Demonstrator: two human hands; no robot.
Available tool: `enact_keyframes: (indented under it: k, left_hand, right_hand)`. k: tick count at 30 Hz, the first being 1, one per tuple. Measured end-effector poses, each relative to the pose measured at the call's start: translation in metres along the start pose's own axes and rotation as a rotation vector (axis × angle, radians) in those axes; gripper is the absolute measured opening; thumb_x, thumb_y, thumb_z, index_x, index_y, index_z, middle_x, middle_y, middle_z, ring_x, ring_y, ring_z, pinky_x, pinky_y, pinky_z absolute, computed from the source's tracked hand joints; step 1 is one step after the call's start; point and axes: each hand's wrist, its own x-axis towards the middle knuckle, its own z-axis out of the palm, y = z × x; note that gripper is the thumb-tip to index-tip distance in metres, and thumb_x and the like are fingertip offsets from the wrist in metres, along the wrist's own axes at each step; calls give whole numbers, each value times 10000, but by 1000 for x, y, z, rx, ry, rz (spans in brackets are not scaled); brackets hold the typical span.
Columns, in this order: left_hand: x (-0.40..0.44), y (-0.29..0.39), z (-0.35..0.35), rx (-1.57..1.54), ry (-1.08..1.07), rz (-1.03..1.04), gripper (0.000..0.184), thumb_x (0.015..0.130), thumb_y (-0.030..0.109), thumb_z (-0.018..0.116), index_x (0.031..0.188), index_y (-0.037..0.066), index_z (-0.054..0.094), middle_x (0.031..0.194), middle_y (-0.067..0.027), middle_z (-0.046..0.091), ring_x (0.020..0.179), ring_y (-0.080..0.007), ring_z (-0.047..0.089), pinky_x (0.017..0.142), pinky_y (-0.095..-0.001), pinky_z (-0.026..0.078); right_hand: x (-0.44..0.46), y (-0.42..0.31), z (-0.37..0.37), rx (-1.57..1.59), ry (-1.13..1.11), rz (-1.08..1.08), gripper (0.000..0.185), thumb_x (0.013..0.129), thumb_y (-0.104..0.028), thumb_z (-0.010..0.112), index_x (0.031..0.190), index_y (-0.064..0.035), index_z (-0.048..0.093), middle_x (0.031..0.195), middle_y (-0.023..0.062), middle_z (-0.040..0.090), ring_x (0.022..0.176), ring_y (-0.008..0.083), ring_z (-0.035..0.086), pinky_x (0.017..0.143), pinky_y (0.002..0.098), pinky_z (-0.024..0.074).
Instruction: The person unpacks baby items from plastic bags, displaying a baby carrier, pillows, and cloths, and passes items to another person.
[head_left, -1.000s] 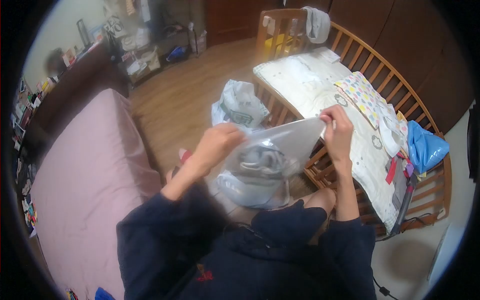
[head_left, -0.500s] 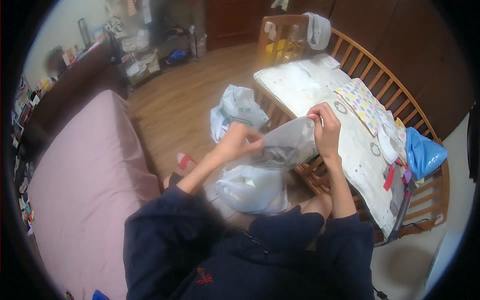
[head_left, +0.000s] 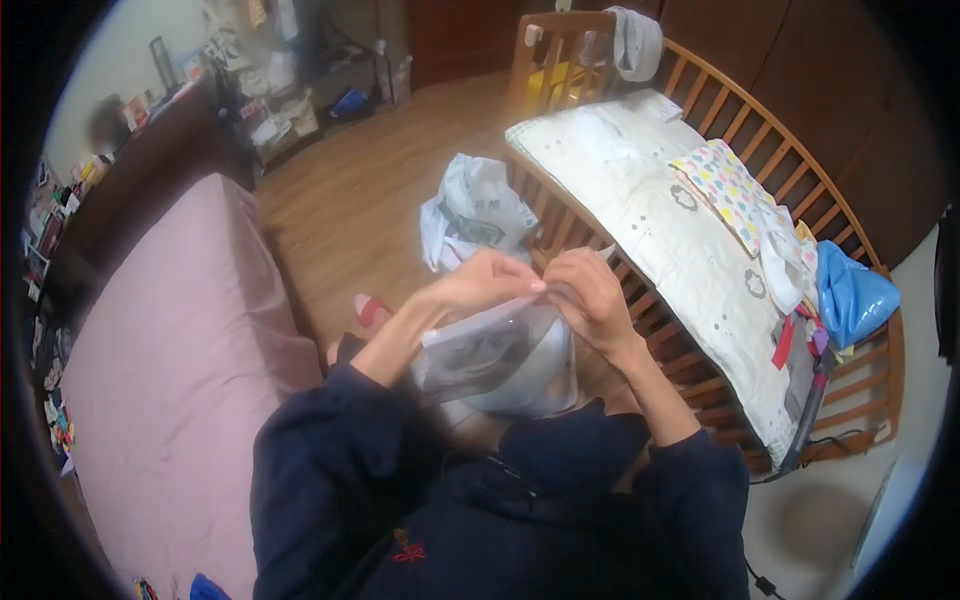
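Note:
A frosted, see-through zip bag (head_left: 475,352) hangs between my hands, with something dark and grey inside that I cannot make out. My left hand (head_left: 487,277) is closed on the bag's top edge, fingers pinched together. Right beside it, my right hand (head_left: 592,298) grips the same edge with bent fingers, and a corner of the bag sticks up behind its knuckles. Under the zip bag, partly hidden by it, a whitish plastic bag (head_left: 545,385) stands near my legs. Beyond my hands, another filled plastic bag (head_left: 480,195) rests on the floor against the cot.
A wooden cot (head_left: 790,150) with a white mattress (head_left: 620,190) stands at the right. On it lie a dotted cloth (head_left: 722,195), a blue plastic bag (head_left: 855,295) and a dark stick-like appliance (head_left: 808,420). A pink-covered bed (head_left: 180,370) fills the left side.
My right hand has come left and down to meet my left hand at the bag's edge. The zip bag, stretched to the right before, now hangs lower and further left.

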Motion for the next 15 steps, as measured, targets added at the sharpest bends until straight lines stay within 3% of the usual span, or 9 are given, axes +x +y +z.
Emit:
enact_keyframes:
  k: [9, 12, 15]
  left_hand:
    - [-20, 0, -13, 164, 22, -47, 187, 837, 200, 710, 849, 14, 695, 739, 4, 622, 664, -61, 534, 570, -212, 412]
    - [-26, -9, -20, 247, -65, 14, 158, 828, 164, 719, 895, 22, 701, 784, 23, 638, 718, -31, 541, 621, -189, 440]
    - [-30, -34, -30, 316, -38, 155, 170, 803, 143, 726, 901, 8, 695, 801, -19, 659, 724, -74, 571, 652, -226, 466]
  right_hand:
    - [1, -1, 17, 64, -45, 46, 236, 638, -22, 722, 818, -35, 571, 812, 92, 556, 794, 277, 554, 703, 360, 425]
    - [-12, 10, 26, 35, -96, 74, 200, 679, -74, 712, 806, -32, 563, 789, 99, 548, 777, 291, 541, 687, 367, 401]
    - [-35, 23, 33, 21, -136, 157, 204, 692, -60, 731, 794, -8, 562, 773, 95, 568, 733, 264, 539, 662, 335, 406]
